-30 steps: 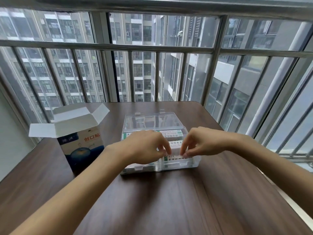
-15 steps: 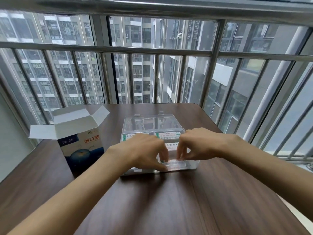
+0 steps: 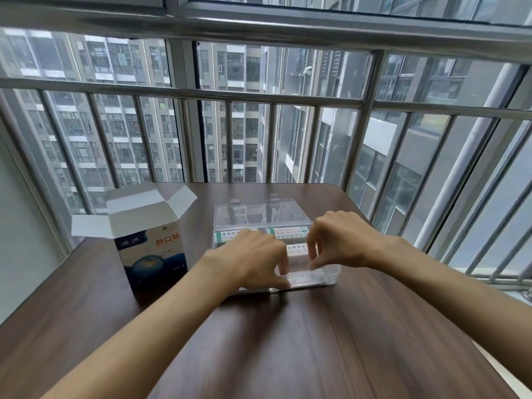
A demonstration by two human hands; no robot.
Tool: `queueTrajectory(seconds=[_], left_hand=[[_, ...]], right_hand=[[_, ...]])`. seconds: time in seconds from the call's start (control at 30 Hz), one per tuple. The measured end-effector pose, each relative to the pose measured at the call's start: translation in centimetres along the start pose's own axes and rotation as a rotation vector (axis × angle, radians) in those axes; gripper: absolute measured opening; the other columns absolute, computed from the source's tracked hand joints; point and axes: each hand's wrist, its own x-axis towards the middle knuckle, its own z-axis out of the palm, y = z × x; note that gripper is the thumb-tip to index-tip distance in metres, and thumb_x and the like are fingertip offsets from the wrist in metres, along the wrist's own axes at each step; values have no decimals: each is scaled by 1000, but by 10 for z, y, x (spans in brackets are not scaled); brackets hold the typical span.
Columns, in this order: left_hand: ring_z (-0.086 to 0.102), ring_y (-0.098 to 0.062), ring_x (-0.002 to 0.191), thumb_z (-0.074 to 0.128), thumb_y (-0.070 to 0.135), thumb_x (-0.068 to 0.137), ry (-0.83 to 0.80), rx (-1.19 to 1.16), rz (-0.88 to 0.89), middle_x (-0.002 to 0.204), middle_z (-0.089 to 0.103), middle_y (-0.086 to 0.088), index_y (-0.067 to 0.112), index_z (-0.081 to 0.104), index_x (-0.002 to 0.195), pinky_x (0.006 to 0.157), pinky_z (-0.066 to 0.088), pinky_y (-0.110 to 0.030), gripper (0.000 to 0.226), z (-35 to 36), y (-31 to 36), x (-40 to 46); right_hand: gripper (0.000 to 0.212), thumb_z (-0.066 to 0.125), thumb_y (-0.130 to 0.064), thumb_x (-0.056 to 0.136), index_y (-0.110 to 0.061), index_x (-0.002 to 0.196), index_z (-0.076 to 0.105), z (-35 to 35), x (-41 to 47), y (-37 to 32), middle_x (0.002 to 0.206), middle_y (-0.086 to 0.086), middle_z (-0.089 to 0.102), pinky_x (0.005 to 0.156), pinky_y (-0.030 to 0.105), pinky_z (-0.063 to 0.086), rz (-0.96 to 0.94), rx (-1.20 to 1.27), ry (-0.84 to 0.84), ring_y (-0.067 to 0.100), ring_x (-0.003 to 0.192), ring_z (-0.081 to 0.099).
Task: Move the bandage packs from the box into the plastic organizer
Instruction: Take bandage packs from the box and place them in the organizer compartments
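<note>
A clear plastic organizer point(image 3: 331, 276) lies on the table with its lid point(image 3: 263, 216) open toward the window. Bandage packs point(image 3: 290, 232) with green print fill its back compartments. Both hands reach into the front compartment. My left hand point(image 3: 253, 254) and my right hand point(image 3: 339, 240) have curled fingers, and each pinches one end of a white stack of packs point(image 3: 298, 249) low in that compartment. My left thumb lies along the organizer's front wall. The blue and white bandage box point(image 3: 152, 254) stands to the left with its top flaps open; its inside is hidden.
The dark wooden table point(image 3: 288, 341) ends at a metal window railing point(image 3: 259, 99) just behind the organizer. Its right edge runs close to my right forearm. A pale wall borders the table on the left.
Both hands have drawn closer together and sunk lower into the front compartment with the packs between them. The box and organizer have stayed in place.
</note>
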Motion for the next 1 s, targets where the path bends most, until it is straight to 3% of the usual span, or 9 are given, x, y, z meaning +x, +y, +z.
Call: queueTrajectory(seconds=[0.1, 0.2, 0.27, 0.37, 0.43, 0.57, 0.7, 0.87, 1.0], left_hand=[[60, -5, 96, 58, 63, 81, 150, -249, -88, 101, 67, 18, 41, 69, 100, 80, 47, -29, 31, -9, -13, -23], [53, 12, 60, 56, 57, 83, 525, -423, -285, 56, 51, 32, 37, 71, 83, 58, 40, -18, 25, -20, -29, -60], [51, 6, 49, 58, 51, 87, 813, -365, -437, 51, 48, 27, 32, 69, 75, 52, 34, -16, 25, -19, -43, -84], [64, -20, 67, 62, 44, 88, 1066, -207, -625, 76, 68, 8, 26, 71, 85, 57, 49, -29, 21, -4, -66, -103], [62, -27, 97, 69, 33, 86, 1097, -151, -726, 104, 70, -2, 22, 69, 103, 74, 49, -39, 21, 8, -80, -112], [39, -27, 126, 73, 30, 80, 1109, -329, -897, 140, 43, -8, 14, 43, 136, 102, 35, -43, 66, 34, -93, -123], [48, -21, 125, 66, 59, 69, 1113, -1077, -1032, 141, 47, -4, 24, 30, 145, 104, 40, -49, 90, 45, -97, -132], [68, -12, 81, 62, 39, 78, 1323, -1015, -810, 82, 71, 12, 31, 67, 93, 67, 56, -35, 17, 43, -95, -137], [69, -10, 80, 66, 44, 77, 1307, -972, -795, 79, 71, 18, 44, 68, 84, 69, 57, -43, 7, 54, -97, -134]], right_hand=[[19, 77, -43, 72, -26, 75, 71, -13, 0, 7, 62, -12, 66, 61, 23, 46, 63, 222, 38, 0, 61, 60], [18, 76, -40, 73, -23, 76, 72, -24, 5, -2, 61, -7, 69, 63, 28, 55, 1, 444, 39, 1, 57, 65], [16, 75, -38, 75, -23, 79, 72, -29, 12, -18, 64, -4, 70, 62, 23, 54, -49, 534, 61, 3, 58, 66], [15, 70, -34, 80, -23, 91, 72, -33, 30, -50, 76, -8, 70, 66, 20, 53, -124, 539, 147, 2, 68, 66], [24, 69, -31, 83, -28, 106, 69, -34, 47, -75, 95, -9, 70, 80, 28, 54, -176, 508, 276, 3, 84, 64], [61, 64, -36, 86, -26, 141, 39, -27, 75, -122, 141, -1, 43, 106, 31, 35, -276, 201, 359, 15, 127, 38], [21, 70, -29, 82, -21, 102, 71, -9, 85, -147, 108, 3, 64, 79, 38, 52, -328, 74, 570, 21, 99, 56], [9, 78, -15, 74, -22, 78, 73, 14, 77, -143, 89, 0, 64, 61, 31, 47, -371, 49, 726, 21, 81, 58], [9, 75, -15, 75, -23, 74, 74, 25, 74, -136, 85, -3, 61, 56, 30, 47, -335, 87, 709, 18, 73, 54]])
